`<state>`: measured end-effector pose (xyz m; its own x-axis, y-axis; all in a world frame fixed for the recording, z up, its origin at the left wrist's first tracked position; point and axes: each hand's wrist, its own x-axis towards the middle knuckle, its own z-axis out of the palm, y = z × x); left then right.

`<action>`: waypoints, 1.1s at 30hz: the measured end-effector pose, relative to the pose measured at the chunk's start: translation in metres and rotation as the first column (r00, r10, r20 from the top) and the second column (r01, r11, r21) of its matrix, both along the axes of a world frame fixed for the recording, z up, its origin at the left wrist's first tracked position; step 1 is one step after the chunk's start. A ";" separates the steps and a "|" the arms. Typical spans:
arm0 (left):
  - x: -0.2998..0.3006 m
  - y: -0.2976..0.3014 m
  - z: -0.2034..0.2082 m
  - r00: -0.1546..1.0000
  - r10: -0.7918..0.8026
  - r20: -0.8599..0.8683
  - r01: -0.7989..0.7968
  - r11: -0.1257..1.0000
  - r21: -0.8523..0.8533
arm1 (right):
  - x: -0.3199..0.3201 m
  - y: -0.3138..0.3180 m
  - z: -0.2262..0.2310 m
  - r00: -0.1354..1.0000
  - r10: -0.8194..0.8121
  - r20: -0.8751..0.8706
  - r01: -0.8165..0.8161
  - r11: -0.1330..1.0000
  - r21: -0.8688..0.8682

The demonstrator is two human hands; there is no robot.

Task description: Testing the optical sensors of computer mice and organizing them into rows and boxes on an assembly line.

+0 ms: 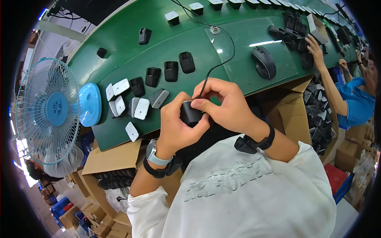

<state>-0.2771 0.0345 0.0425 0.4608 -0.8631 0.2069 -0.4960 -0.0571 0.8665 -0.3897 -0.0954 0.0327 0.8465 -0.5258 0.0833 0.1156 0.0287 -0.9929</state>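
Between my two hands, just over the bench's near edge, is a small black plastic device (190,114). My left hand (177,123) is closed around its left side and underside. My right hand (222,104) pinches the end of a black cable (217,67) at the device's top, thumb resting on the device. Whether the plug is fully seated is hidden by the fingers. Left of my hands on the green bench lie several black devices (171,71) and several white-faced pieces (141,109). A black computer mouse (263,62) lies to the right.
A blue fan (56,109) stands at the left. Open cardboard boxes (115,158) with black parts sit below the bench edge on both sides. At the right, a co-worker's hand (315,51) reaches toward piled black parts (291,29). White-topped units (216,4) line the far side.
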 end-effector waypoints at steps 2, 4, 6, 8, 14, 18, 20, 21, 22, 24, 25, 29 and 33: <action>-0.002 -0.002 -0.006 0.998 0.014 0.063 -0.014 1.000 -0.002 | 0.001 0.001 -0.001 0.997 0.035 -0.068 -0.032 0.999 0.042; 0.001 0.000 -0.013 0.998 0.038 0.051 -0.038 0.999 -0.004 | -0.004 -0.007 -0.004 0.988 0.061 -0.142 -0.049 0.995 0.082; 0.011 0.006 -0.026 0.931 -0.013 -0.365 0.055 0.993 0.104 | -0.005 -0.027 -0.017 0.990 -0.117 -0.076 0.074 0.904 -0.421; 0.020 0.007 -0.029 0.257 -0.124 -0.958 0.065 0.992 -0.111 | -0.026 -0.076 -0.039 0.870 -0.486 0.080 0.327 0.448 -0.832; 0.019 -0.003 -0.030 0.178 -0.217 -0.960 0.056 0.976 -0.210 | -0.082 -0.142 -0.091 0.676 -0.713 -0.186 0.210 0.428 -0.879; 0.011 -0.006 -0.034 0.385 -0.047 -0.922 -0.043 0.997 -0.068 | -0.038 -0.057 -0.049 0.926 -0.377 -0.029 0.363 0.864 0.348; 0.009 -0.005 -0.034 0.401 -0.043 -0.915 -0.073 0.994 -0.079 | -0.021 -0.017 -0.025 0.972 -0.227 0.060 0.202 0.937 0.284; 0.009 -0.004 -0.035 0.385 -0.031 -0.922 -0.094 0.993 -0.072 | -0.012 -0.005 -0.014 0.974 -0.205 0.094 0.176 0.953 0.247; 0.006 -0.004 -0.034 0.395 -0.028 -0.918 -0.084 0.994 -0.066 | -0.008 0.001 -0.016 0.979 -0.186 0.085 0.167 0.968 0.188; 0.002 -0.004 -0.031 0.428 -0.089 -0.899 -0.117 0.981 -0.153 | 0.002 0.006 -0.024 0.978 -0.154 0.142 0.132 0.979 0.154; 0.002 -0.003 -0.031 0.421 -0.096 -0.902 -0.115 0.981 -0.158 | 0.003 0.006 -0.024 0.977 -0.148 0.152 0.133 0.986 0.105; 0.002 0.000 -0.034 0.421 -0.092 -0.903 -0.107 0.983 -0.150 | 0.004 0.012 -0.032 0.975 -0.187 0.121 0.187 0.982 0.009; 0.007 -0.005 -0.027 0.150 -0.083 -0.985 -0.157 0.982 -0.107 | 0.002 0.001 -0.032 0.943 -0.260 0.207 0.322 0.868 -0.377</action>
